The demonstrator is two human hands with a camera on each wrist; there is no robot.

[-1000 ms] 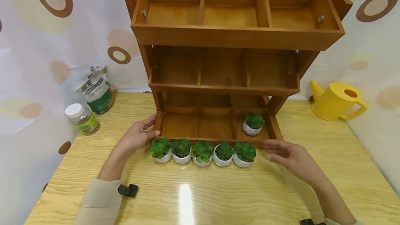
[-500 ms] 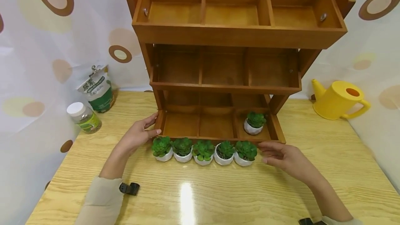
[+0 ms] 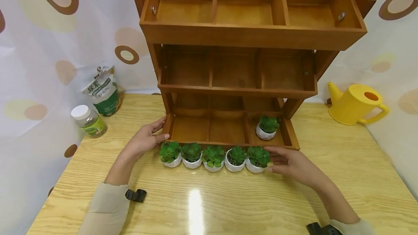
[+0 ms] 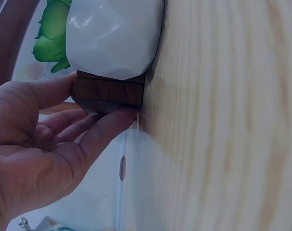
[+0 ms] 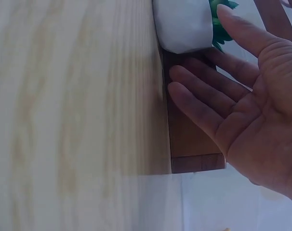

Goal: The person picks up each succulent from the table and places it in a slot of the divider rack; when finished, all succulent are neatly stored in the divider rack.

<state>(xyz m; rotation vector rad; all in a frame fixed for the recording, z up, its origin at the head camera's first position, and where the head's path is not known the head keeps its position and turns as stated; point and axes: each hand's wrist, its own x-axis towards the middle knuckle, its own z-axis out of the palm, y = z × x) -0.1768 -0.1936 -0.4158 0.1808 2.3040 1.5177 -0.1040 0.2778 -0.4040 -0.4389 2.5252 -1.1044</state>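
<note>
A three-tier wooden plant shelf (image 3: pixel 251 36) stands on the table, each tier split into three compartments. My left hand (image 3: pixel 142 141) holds its lower left corner, thumb at the front and fingers along the side; the left wrist view shows the dark wood corner (image 4: pixel 110 90) between them. Several small succulents in white faceted pots line up along the shelf's front. At the row's right end, my right hand (image 3: pixel 295 166) has its loosely spread fingers beside the last potted succulent (image 3: pixel 256 159), fingertips by the pot (image 5: pixel 183 26) and the bottom board. One more succulent (image 3: pixel 267 127) sits in the bottom right compartment.
A yellow watering can (image 3: pixel 356 104) stands at the right by the wall. On the left are a white-capped jar (image 3: pixel 89 122) and a clipped green-and-white bag (image 3: pixel 104 93). Patterned cloth (image 3: pixel 49 68) covers the wall behind the wooden table (image 3: pixel 156 209).
My right hand has slid left along the shelf's front edge, from its right end to the last potted succulent. The left hand stays at the corner. The head view has shifted slightly.
</note>
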